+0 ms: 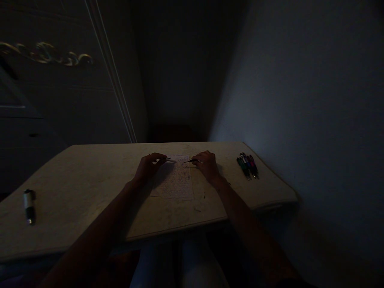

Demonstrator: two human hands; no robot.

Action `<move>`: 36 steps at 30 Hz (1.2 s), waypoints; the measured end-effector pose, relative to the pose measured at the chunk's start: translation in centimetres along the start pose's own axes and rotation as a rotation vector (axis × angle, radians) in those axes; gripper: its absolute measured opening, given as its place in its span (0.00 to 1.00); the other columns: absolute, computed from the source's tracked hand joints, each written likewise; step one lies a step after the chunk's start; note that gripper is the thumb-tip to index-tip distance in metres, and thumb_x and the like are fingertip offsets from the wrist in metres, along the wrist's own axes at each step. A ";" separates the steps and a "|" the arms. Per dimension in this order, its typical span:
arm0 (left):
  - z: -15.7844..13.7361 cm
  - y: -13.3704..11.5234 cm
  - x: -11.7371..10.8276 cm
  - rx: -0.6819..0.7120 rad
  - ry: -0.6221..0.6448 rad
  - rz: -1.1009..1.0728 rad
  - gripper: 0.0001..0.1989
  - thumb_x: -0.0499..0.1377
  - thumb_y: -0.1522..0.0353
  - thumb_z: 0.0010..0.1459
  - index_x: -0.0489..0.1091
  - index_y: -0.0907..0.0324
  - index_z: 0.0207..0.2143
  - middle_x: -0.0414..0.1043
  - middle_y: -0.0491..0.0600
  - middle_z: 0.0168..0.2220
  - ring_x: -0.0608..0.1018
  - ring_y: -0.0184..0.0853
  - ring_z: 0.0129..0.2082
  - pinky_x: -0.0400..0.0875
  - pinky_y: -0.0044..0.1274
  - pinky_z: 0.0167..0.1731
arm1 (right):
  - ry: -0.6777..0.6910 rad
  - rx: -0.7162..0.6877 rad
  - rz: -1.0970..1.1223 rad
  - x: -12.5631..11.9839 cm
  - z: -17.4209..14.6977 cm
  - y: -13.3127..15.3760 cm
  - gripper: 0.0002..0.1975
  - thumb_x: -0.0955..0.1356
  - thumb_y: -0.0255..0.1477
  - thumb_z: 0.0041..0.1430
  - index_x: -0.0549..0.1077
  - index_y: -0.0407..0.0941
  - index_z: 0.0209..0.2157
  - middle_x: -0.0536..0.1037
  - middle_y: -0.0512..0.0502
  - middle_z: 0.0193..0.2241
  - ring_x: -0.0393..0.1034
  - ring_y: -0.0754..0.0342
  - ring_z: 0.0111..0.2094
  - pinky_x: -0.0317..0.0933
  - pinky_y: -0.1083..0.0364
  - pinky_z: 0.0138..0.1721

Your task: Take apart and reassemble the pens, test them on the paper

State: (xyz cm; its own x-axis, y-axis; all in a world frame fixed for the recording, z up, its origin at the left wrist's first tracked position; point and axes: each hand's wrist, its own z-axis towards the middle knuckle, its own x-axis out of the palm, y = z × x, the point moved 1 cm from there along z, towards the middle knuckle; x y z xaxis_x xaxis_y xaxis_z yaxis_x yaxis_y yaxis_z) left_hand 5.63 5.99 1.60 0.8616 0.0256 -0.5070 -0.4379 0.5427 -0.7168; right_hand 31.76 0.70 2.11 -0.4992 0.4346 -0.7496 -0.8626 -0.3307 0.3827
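Observation:
A sheet of paper covered in small marks lies on the table. Over its upper left edge, my left hand is closed in a pinch on a thin, pale stick-like piece. Facing it from the right, my right hand pinches a slim dark pointed piece, its tip turned left toward the paper's middle. A small gap separates the two pieces. Both look like pen parts, but the dim light hides their exact kind.
Several pens lie in a bunch at the table's right side. A thicker black-and-white pen rests near the left edge. The pale table stands by a wall on the right; a panelled surface with ornate trim rises at left.

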 end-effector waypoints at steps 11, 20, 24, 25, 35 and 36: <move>-0.2 0.0 -0.1 -0.025 0.087 0.132 0.11 0.60 0.61 0.54 0.78 0.55 0.35 0.80 0.50 0.38 0.80 0.41 0.40 0.73 0.29 0.44 | -0.017 -0.024 0.024 0.3 0.0 -0.1 0.09 0.75 0.23 0.52 0.81 0.49 0.35 0.82 0.47 0.35 0.70 0.49 0.41 0.56 0.49 0.45; -0.6 -1.9 0.9 0.321 0.109 0.060 0.16 0.66 0.56 0.51 0.79 0.55 0.39 0.78 0.54 0.40 0.78 0.42 0.42 0.73 0.33 0.45 | -0.017 -0.076 0.107 0.1 -0.2 1.2 0.07 0.75 0.26 0.53 0.81 0.49 0.35 0.82 0.47 0.35 0.71 0.50 0.41 0.57 0.50 0.47; -0.7 -1.8 1.7 0.366 0.144 0.080 0.09 0.63 0.61 0.55 0.80 0.53 0.35 0.79 0.52 0.38 0.78 0.39 0.39 0.73 0.32 0.42 | -0.005 -0.095 0.150 0.2 -0.3 1.7 0.07 0.75 0.26 0.52 0.81 0.49 0.35 0.82 0.47 0.35 0.71 0.50 0.41 0.57 0.50 0.48; -0.7 -1.8 1.8 0.365 0.152 0.082 0.08 0.62 0.62 0.56 0.80 0.53 0.34 0.79 0.52 0.37 0.78 0.38 0.38 0.73 0.31 0.41 | -0.003 -0.096 0.152 0.2 -0.3 1.6 0.07 0.75 0.26 0.52 0.81 0.49 0.35 0.82 0.47 0.35 0.71 0.51 0.41 0.57 0.50 0.48; -0.4 -1.7 1.1 0.339 0.119 0.118 0.07 0.61 0.66 0.56 0.79 0.57 0.31 0.78 0.52 0.33 0.77 0.38 0.36 0.72 0.30 0.39 | -0.044 -0.041 0.075 0.1 0.0 0.0 0.08 0.74 0.24 0.54 0.81 0.48 0.37 0.81 0.46 0.36 0.70 0.49 0.42 0.57 0.49 0.47; -0.3 -1.6 1.0 0.339 0.114 0.125 0.07 0.60 0.66 0.56 0.79 0.57 0.32 0.78 0.52 0.33 0.77 0.38 0.36 0.72 0.30 0.39 | -0.041 -0.024 0.058 0.0 0.1 0.0 0.08 0.73 0.24 0.54 0.81 0.49 0.37 0.81 0.46 0.37 0.70 0.49 0.42 0.57 0.49 0.47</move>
State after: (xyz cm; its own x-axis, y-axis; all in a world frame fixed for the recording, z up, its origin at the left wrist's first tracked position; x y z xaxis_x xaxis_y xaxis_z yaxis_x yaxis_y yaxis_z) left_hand 7.07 4.88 2.07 0.7641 0.0259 -0.6446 -0.4117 0.7888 -0.4563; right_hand 31.79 0.76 2.13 -0.5519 0.4482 -0.7032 -0.8301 -0.3760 0.4119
